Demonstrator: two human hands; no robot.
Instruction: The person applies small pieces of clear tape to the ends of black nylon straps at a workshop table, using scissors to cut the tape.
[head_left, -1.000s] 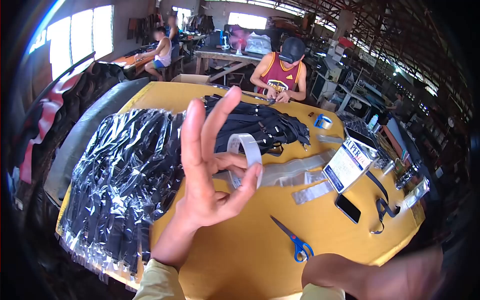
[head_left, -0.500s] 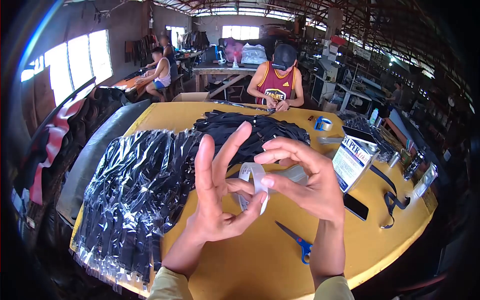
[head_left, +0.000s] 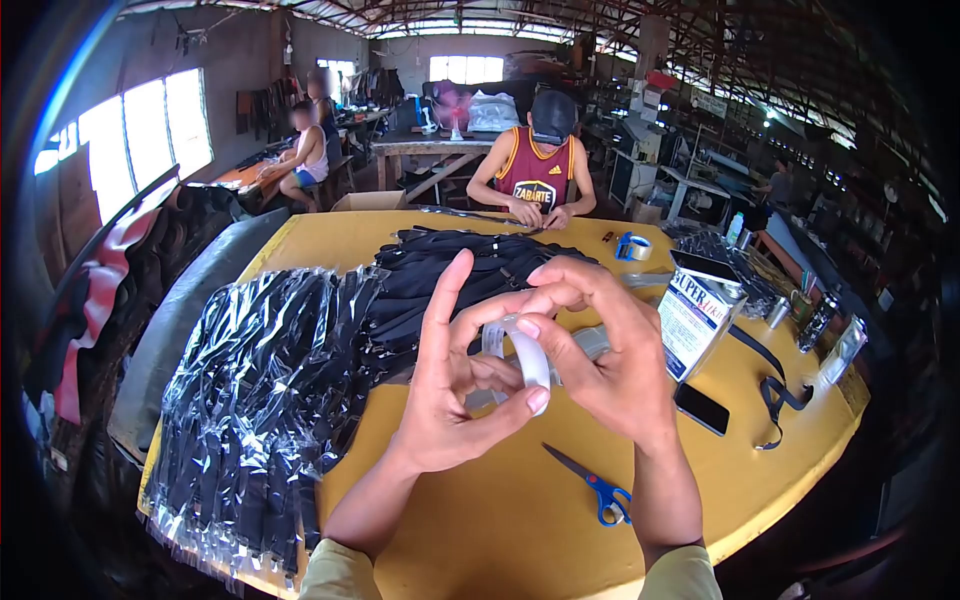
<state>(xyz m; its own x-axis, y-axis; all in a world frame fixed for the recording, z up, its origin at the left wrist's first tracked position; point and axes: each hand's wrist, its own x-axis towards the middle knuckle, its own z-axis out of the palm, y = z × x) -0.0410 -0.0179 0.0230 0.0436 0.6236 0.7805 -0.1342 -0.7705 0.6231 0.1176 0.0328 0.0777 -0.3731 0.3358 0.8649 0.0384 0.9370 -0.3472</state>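
A roll of clear tape [head_left: 527,362] is held up over the table at the middle of the head view. My left hand [head_left: 450,390] grips it from below, thumb on its outer face, some fingers inside the ring and the index finger pointing up. On its upper edge, my right hand [head_left: 610,355] pinches with thumb and fingertips. The exact spot between those fingertips is partly hidden. Below my right hand, scissors [head_left: 600,490] with blue handles lie on the yellow table [head_left: 480,530]. Black straps [head_left: 450,260] are heaped behind my hands.
Plastic-wrapped black straps [head_left: 250,400] cover the table's left side. At right stand a labelled can [head_left: 700,320], a phone [head_left: 702,408], a loose black strap [head_left: 775,385] and a tape dispenser [head_left: 633,247]. Across the table a person [head_left: 540,165] handles something small.
My right fingers have come closer around the top of the tape roll, and the roll has turned a little. My left index finger is raised higher. The view has shifted slightly.
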